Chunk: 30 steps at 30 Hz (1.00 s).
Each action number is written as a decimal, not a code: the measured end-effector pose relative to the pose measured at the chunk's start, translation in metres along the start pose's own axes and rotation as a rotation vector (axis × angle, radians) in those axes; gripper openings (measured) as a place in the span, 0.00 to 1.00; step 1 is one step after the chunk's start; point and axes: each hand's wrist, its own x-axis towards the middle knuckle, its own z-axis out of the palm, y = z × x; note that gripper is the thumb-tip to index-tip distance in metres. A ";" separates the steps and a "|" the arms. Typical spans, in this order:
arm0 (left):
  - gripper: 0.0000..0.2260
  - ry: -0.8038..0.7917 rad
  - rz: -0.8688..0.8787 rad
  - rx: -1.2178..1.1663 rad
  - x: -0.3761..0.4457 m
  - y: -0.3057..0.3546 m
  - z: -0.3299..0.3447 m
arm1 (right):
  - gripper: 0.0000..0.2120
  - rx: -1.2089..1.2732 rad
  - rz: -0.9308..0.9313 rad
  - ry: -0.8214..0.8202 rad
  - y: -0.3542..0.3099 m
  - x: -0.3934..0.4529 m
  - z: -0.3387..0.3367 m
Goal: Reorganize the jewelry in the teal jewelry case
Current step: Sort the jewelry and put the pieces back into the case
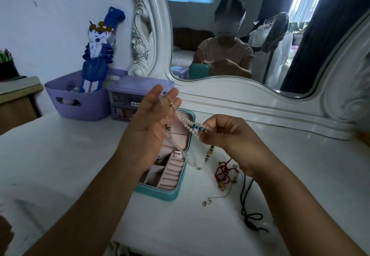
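The left hand (154, 115), fingers extended, carries loops of the clear bead necklace (183, 119) at frame centre; the right hand (222, 133) pinches the strand beside its teal beads. The teal jewelry case (170, 175) lies open on the counter (60, 155) below. Recommended: maintain light tension, coil evenly, lower into a free compartment.

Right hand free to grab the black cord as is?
Probably not yet: the right hand is pinching the bead necklace. The black cord lies uncovered on the table just below it.

White vanity top (60, 155), teal case (160, 192), cords (247, 201)
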 end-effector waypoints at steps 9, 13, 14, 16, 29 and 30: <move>0.38 -0.151 0.016 0.696 -0.011 -0.017 0.018 | 0.06 -0.057 -0.169 -0.047 -0.004 0.004 0.005; 0.28 -0.077 -0.061 0.669 -0.008 -0.018 0.010 | 0.06 -0.144 -0.141 0.065 0.001 0.005 0.004; 0.26 -0.093 -0.093 0.663 -0.009 -0.018 0.010 | 0.08 -0.126 -0.106 0.074 0.002 0.006 0.004; 0.24 -0.128 -0.143 0.622 -0.010 -0.016 0.011 | 0.11 -0.041 -0.026 0.067 0.004 0.007 0.005; 0.22 -0.378 -0.282 0.650 -0.004 0.014 0.007 | 0.04 0.115 0.021 -0.150 0.017 0.005 0.019; 0.21 -0.385 -0.280 0.676 -0.003 0.017 0.005 | 0.04 0.136 0.031 -0.131 0.018 0.006 0.019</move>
